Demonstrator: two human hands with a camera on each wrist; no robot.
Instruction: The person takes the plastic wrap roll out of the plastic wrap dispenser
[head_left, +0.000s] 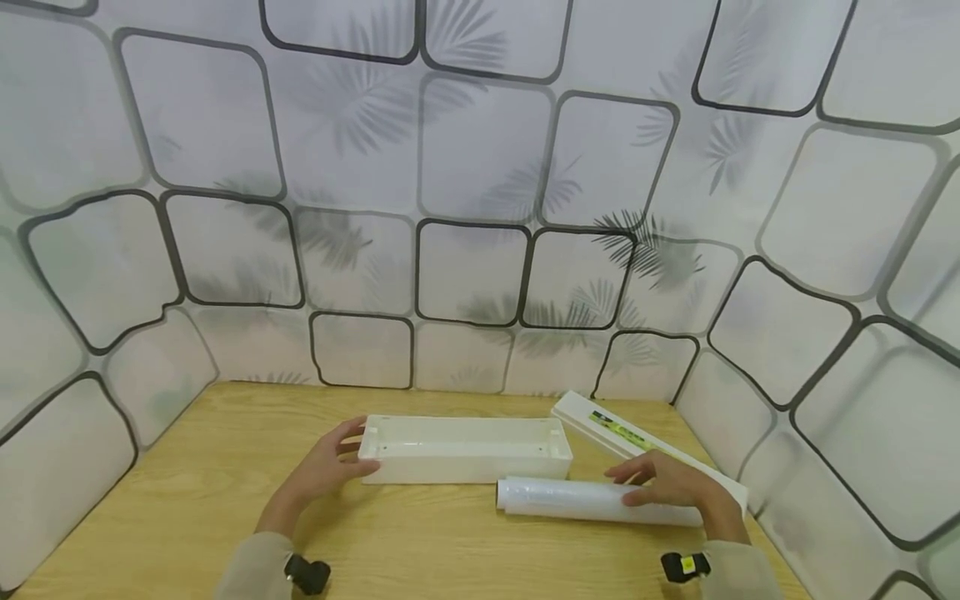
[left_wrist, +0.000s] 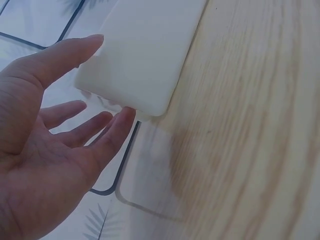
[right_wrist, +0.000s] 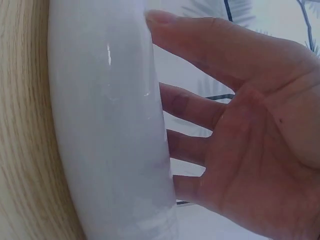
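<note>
A long white open box lies across the wooden table. My left hand is at its left end with straight fingers. In the left wrist view the thumb tip touches the box and the fingers reach under its corner. A roll of clear cling film lies in front of the box, to the right. My right hand holds its right part. The fingers go over the roll and the thumb presses its near side.
The box's white lid, with a green-yellow label, lies at an angle at the back right, close to the patterned wall. Walls enclose the table on three sides. Bare wood shows at the left and front.
</note>
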